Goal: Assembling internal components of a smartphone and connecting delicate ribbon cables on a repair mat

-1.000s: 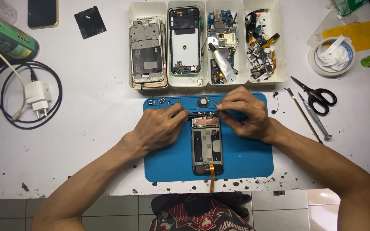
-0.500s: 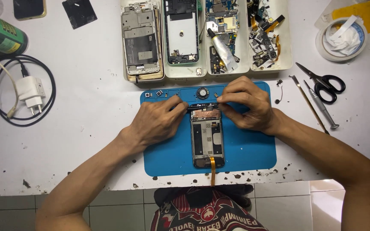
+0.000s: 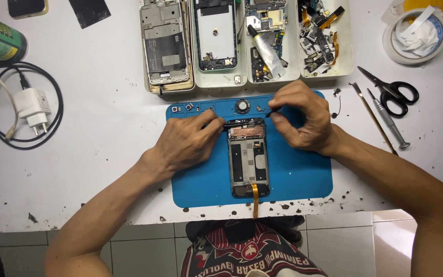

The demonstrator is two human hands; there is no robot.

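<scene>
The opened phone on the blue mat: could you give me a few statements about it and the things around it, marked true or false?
1. The opened phone lies on the blue mat. True.
2. The scissors lie left of the mat. False: they lie right of it.
3. The left hand and the right hand both reach the phone's top end. True.
4. The white charger sits in a tray. False: it lies on the table, inside a coil of black cable.

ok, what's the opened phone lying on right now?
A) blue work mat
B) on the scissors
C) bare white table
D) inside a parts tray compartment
A: the opened phone lies flat on the blue work mat, with the left hand and right hand both at its top edge; the parts tray sits beyond the mat.
</scene>
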